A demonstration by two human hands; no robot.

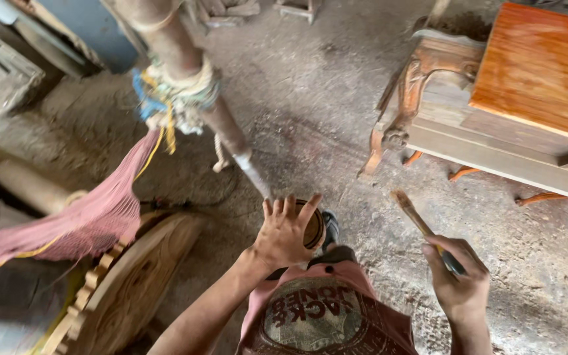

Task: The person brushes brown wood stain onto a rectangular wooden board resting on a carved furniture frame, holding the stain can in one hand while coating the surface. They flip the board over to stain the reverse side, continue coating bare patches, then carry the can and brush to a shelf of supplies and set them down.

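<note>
Left hand point(284, 231) clamped over small tin point(311, 227), right hand point(460, 279) gripping paintbrush point(422, 227) aimed at eleven o'clock. Risk: varnish dripping onto shorts point(323, 309), tin slipping if tilted.

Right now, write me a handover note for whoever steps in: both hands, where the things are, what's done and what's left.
Left hand: fingers wrapped over a small round can, held low above the dusty floor.
Right hand: grips a paintbrush, bristles up and away from the can.
Carved wooden table stands ahead right: top panel glossy orange, frame and rail pale and bare.
Done: top looks coated. Left: apparently the frame and legs.
</note>
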